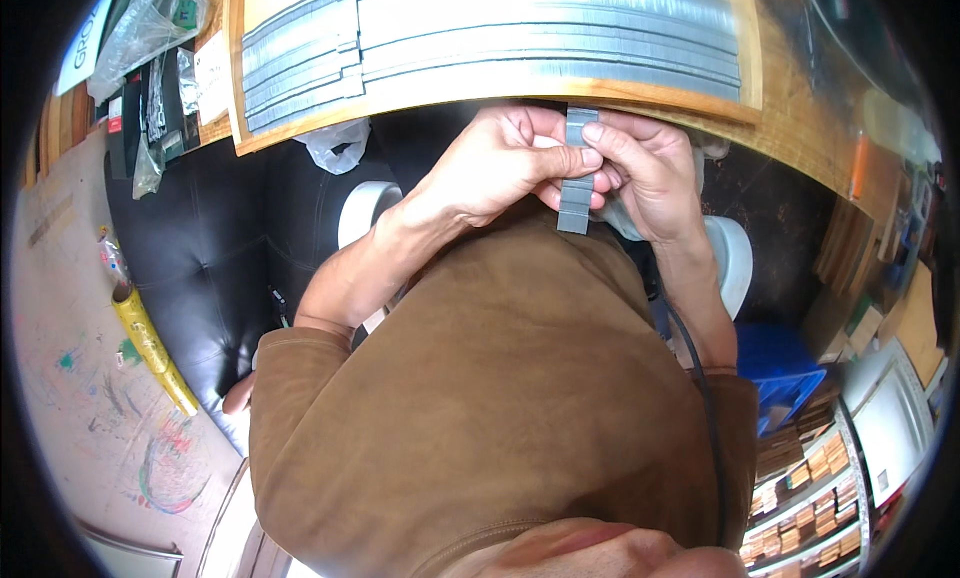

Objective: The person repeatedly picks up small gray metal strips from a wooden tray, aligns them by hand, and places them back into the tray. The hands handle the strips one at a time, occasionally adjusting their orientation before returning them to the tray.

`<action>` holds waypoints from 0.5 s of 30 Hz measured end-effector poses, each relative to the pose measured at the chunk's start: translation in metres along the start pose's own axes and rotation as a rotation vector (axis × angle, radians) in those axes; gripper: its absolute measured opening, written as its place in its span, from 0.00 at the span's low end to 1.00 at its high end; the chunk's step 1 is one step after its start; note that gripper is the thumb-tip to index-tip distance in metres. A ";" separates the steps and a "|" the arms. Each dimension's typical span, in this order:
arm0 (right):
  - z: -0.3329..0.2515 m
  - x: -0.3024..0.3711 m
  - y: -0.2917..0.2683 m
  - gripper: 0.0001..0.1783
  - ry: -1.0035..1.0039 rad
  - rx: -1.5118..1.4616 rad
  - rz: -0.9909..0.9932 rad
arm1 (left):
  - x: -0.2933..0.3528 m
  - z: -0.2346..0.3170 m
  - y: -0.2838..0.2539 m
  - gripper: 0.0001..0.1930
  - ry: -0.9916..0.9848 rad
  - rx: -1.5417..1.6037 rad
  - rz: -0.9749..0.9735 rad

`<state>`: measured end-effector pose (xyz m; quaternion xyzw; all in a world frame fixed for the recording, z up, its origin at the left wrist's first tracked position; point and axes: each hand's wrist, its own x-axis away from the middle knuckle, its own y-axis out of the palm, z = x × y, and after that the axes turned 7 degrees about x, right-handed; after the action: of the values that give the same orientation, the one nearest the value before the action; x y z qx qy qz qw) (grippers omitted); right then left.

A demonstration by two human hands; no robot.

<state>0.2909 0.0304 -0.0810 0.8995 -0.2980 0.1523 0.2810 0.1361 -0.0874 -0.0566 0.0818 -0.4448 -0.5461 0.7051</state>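
Note:
A short grey segmented strip (574, 206) hangs between my hands, just in front of the tray's near edge. My left hand (505, 163) pinches it from the left, thumb lying across its middle. From the right, my right hand (645, 163) grips the upper part between thumb and curled fingers. The strip's lower end sticks out free below my fingers, over my brown shirt. Beyond my hands stands a wooden tray (400, 96) filled with rows of similar grey strips (540, 53), laid side by side; a shorter group of them (300, 63) lies at its left.
The tray rests on a wooden table (800, 158). Clear plastic bags (150, 33) lie at the far left. A black padded sofa (190, 268) and a yellow tube (152, 348) are on the left. A blue plastic stool (785, 378) stands at the right, and a dark cable (705, 398) runs down my right side.

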 end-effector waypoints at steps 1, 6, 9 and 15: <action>0.002 -0.001 0.001 0.11 -0.023 -0.005 0.006 | 0.000 0.000 0.000 0.11 0.004 0.005 -0.006; 0.003 -0.002 0.003 0.11 -0.017 0.036 0.042 | 0.000 0.003 -0.001 0.10 0.019 -0.071 -0.008; 0.002 0.000 -0.001 0.11 -0.021 0.103 0.002 | 0.005 0.005 0.003 0.09 -0.039 -0.077 0.025; -0.008 0.014 0.002 0.14 -0.041 0.161 -0.114 | 0.020 -0.009 0.009 0.10 -0.033 -0.077 0.043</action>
<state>0.2994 0.0279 -0.0675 0.9376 -0.2388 0.1408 0.2099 0.1490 -0.1039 -0.0455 0.0360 -0.4368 -0.5486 0.7120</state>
